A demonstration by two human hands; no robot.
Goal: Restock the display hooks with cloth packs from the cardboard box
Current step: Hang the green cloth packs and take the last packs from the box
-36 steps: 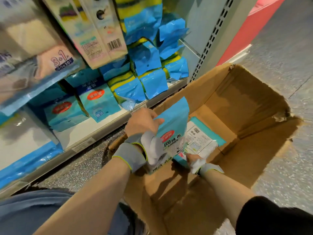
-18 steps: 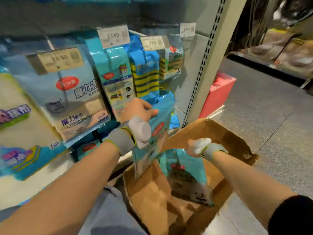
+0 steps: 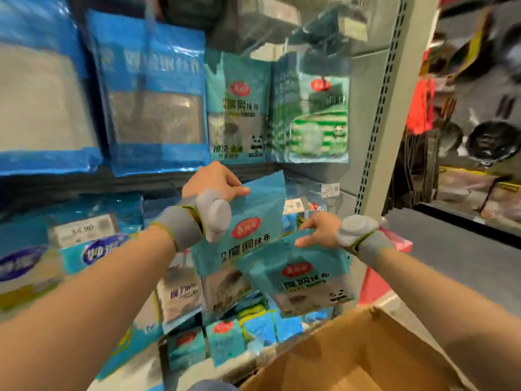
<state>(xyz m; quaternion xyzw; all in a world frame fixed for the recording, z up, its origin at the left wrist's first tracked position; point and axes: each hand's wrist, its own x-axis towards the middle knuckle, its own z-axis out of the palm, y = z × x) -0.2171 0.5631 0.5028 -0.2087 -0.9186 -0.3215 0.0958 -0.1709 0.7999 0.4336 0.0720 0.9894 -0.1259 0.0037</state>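
Overhead, the display rack (image 3: pixel 386 108) fills the view, hung with blue and teal packs; one hanging pack (image 3: pixel 236 108) matches those I hold. Below right, the open cardboard box (image 3: pixel 352 354) shows its brown rim. Two teal cloth packs are raised between box and rack. The first cloth pack (image 3: pixel 253 221) is grasped at its top edge by my left grip (image 3: pixel 214 182). The second cloth pack (image 3: pixel 298 277) overlaps the first's lower right corner and is pinched at its top by my right grip (image 3: pixel 318 231).

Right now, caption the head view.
Left hand grips the upper cloth pack; right hand holds the lower cloth pack.
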